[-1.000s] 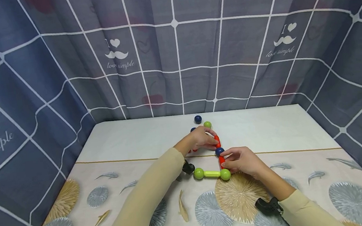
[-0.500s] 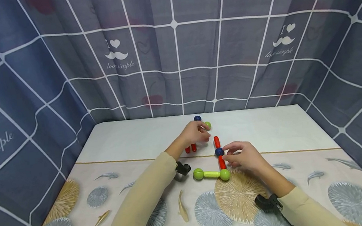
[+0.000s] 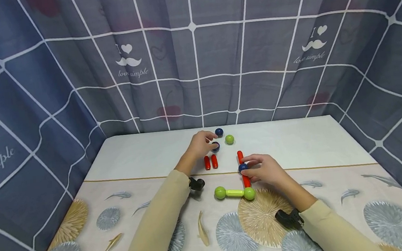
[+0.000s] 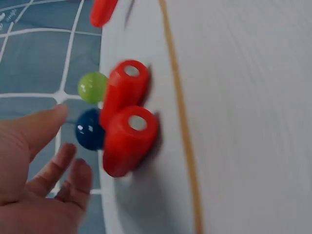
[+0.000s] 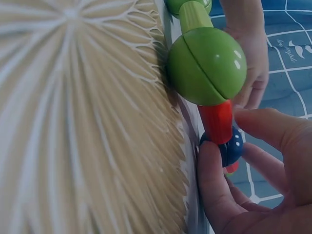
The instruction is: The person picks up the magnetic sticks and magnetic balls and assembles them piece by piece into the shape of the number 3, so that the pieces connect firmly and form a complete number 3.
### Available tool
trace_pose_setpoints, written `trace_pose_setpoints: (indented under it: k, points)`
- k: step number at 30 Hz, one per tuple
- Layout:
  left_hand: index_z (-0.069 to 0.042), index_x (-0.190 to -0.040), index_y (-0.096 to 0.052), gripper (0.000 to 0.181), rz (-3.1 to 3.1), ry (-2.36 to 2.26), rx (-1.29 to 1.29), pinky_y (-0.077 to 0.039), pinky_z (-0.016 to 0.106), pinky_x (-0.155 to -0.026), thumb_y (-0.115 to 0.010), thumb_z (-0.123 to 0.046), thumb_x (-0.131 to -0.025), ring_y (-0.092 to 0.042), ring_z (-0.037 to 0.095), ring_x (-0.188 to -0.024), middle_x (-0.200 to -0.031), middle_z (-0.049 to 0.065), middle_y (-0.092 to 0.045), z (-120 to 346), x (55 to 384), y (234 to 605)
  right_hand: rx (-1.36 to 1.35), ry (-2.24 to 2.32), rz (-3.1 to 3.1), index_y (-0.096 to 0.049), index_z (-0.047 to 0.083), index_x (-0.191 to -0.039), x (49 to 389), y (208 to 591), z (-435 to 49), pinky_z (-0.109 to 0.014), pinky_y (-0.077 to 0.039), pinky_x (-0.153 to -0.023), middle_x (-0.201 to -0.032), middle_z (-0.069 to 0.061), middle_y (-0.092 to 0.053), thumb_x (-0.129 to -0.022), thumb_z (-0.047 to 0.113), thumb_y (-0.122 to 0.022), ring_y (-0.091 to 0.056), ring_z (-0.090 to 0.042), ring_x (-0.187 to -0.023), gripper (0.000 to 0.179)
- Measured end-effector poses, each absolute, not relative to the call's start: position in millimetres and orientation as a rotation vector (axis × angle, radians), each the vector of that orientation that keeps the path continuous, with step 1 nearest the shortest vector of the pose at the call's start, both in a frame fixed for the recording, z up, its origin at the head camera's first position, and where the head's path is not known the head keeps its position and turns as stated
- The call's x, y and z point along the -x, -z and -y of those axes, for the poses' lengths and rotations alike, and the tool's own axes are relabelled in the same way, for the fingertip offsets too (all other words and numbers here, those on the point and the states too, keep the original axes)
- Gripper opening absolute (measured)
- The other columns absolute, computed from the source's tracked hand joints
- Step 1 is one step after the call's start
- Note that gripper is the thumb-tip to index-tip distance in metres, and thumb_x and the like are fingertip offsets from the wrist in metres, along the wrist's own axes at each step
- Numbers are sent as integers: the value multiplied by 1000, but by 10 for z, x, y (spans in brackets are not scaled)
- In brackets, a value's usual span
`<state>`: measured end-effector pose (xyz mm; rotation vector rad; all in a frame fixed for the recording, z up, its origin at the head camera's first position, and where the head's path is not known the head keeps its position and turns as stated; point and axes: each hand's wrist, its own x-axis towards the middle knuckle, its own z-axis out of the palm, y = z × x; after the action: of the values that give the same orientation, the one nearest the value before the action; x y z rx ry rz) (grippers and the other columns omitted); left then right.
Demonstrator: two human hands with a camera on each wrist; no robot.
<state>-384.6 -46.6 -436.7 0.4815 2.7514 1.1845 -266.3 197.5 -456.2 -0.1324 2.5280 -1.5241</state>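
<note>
My left hand (image 3: 200,144) reaches over the white board with thumb and fingers spread around a loose dark blue ball (image 4: 89,130). A gap shows between fingertips and ball in the left wrist view. My right hand (image 3: 264,170) pinches another blue ball (image 3: 242,167), joined between two red rods in a line. The nearer red rod (image 5: 217,122) meets a green ball (image 3: 249,193), from which a lime rod (image 3: 235,193) runs left to another green ball (image 3: 220,192). The farther red rod (image 3: 240,155) ends free.
Two loose red rods (image 3: 211,162) with metal-tipped ends lie side by side near my left hand. Farther back are a green ball (image 3: 229,139) and a blue ball (image 3: 218,132). A grey checked curtain (image 3: 163,63) hangs behind the white board (image 3: 293,139); patterned cloth covers the front.
My left hand has let go of the far red rod and moved left and back to the loose blue ball. My right fingers have shifted from the near red rod up onto the joined blue ball.
</note>
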Motion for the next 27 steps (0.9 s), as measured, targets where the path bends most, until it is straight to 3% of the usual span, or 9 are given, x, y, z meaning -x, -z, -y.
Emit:
trace_pose_setpoints:
  k: [5, 27]
  points:
    - [-13, -132, -69, 41, -2716, -1110, -461, -54, 40, -99, -76, -12, -92, -62, 27, -115, -130, 12, -65, 519, 3884, 4471, 144, 1512, -2535, -69, 7, -130, 2699, 4581, -1946, -32, -63, -68, -123, -26, -67, -86, 15, -83, -73, -19, -77, 47]
    - [-7, -126, -69, 37, -2621, -1246, -513, -57, 33, -93, -78, -15, -92, -68, 22, -106, -121, 11, -71, 281, 3777, 4393, 117, 1526, -2508, -68, 8, -131, 2665, 4592, -1995, -34, -63, -72, -122, -24, -67, -86, 15, -82, -71, -19, -81, 47]
